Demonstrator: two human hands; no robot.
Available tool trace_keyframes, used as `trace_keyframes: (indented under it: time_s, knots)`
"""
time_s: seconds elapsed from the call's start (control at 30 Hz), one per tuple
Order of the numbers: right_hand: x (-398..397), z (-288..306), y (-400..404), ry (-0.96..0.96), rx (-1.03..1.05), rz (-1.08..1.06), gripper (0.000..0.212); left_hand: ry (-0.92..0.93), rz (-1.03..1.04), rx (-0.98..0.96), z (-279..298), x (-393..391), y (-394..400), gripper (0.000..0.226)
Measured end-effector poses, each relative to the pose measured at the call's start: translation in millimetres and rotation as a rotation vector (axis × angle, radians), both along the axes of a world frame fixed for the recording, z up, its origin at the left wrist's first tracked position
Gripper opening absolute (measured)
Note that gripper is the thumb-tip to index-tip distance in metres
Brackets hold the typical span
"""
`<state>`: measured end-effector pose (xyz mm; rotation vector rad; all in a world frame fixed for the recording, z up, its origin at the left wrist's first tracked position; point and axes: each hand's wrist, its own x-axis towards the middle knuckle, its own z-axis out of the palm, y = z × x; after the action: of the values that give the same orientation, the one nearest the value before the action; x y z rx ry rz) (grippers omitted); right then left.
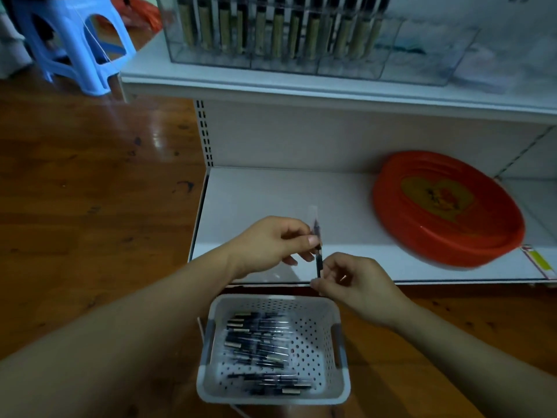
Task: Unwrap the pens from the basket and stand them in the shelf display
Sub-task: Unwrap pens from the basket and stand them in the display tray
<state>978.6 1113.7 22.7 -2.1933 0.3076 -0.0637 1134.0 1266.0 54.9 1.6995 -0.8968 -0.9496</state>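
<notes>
A dark pen (pixel 318 260) in a clear plastic sleeve stands almost upright between my hands, above the basket. My left hand (pixel 271 244) pinches the sleeve near the pen's upper part. My right hand (pixel 352 285) pinches the pen's lower tip. The white perforated basket (pixel 328 351) sits on the floor below, with several wrapped dark pens (pixel 259 345) lying in it. On the upper shelf a clear plastic display box (pixel 301 34) holds a row of upright pens with tan barrels; its right compartments look empty.
A white shelf unit stands in front, its lower shelf (pixel 271 203) bearing a red oval tray (pixel 446 206) at the right. A blue plastic stool (pixel 75 40) stands on the wooden floor at the upper left. An orange bag (pixel 144 13) lies behind it.
</notes>
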Motion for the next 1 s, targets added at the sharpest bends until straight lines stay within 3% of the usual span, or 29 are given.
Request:
trace_keyframes:
  time_s: [0.23,0.4,0.57,0.9,1.0]
  knots:
    - [-3.7,42.6,-4.2,-0.055,0.022,-0.088,0.019,-0.074,0.013,-0.139,29.4,-12.8,-20.3,0.018]
    - [2.4,88.1,-24.5,-0.303,-0.026,-0.255,0.004,-0.152,0.093,-0.205,52.8,-2.4,-28.0,0.014]
    - [19.1,131.3,-26.7,-0.534,0.070,-0.287,0.031,-0.301,0.063,-0.269,74.6,-7.1,-36.8,0.016]
    - [34.9,175.8,-26.9,-0.712,-0.050,-0.265,0.032,-0.407,0.146,-0.425,108.5,-13.4,-49.9,0.022]
    - [39.5,200.8,-31.8,-0.793,-0.103,-0.301,0.031,-0.597,0.298,-0.510,127.1,-8.9,-50.3,0.027]
